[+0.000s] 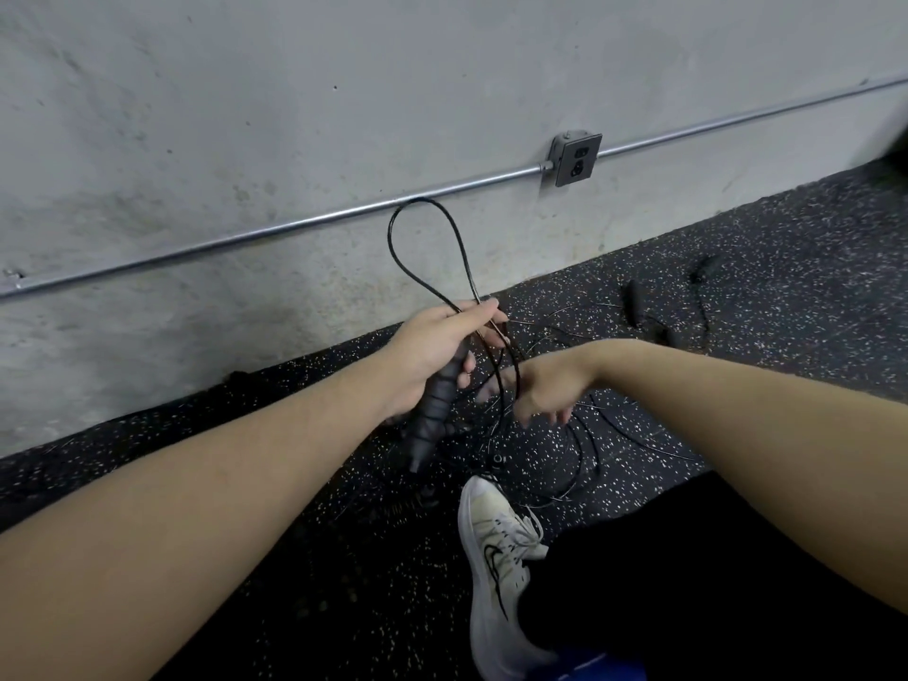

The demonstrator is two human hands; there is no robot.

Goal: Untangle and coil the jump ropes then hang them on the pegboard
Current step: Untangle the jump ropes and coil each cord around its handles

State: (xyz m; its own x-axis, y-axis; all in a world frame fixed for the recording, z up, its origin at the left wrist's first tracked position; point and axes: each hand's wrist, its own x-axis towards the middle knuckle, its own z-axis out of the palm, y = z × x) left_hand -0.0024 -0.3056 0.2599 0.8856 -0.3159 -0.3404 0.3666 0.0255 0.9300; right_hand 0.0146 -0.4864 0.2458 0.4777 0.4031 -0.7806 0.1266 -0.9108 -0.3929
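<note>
A grey concrete wall (295, 115) fills the upper half of the view, from nine o'clock round to three. Below it a black rubber floor (786, 248) flecked with white runs from eight o'clock up to two. A metal conduit pipe (245, 235) crosses the wall at a slant, rising toward two o'clock, and meets a grey outlet box (574, 159) at one o'clock. At six o'clock a white sneaker (496, 557) rests on the floor, with a dark trouser leg (663, 582) beside it toward five o'clock.

A tangle of thin black jump ropes (584, 435) lies on the floor just right of centre, its strands crossing one another under and around the right hand. More black handles (633, 302) lie loose on the floor toward two o'clock, well apart from the hands.

The left hand (432, 351), at centre, has its grip curled round a ribbed black handle (432, 415) that points down toward six o'clock. Its thumb and forefinger also pinch a loop of rope (427, 248) that stands up toward twelve o'clock, in front of the pipe.

The right hand (545, 385), just right of centre, reaches in among the hanging strands with fingers loosely spread and pointing down. Strands cross in front of it; whether any finger hooks a strand cannot be told.
</note>
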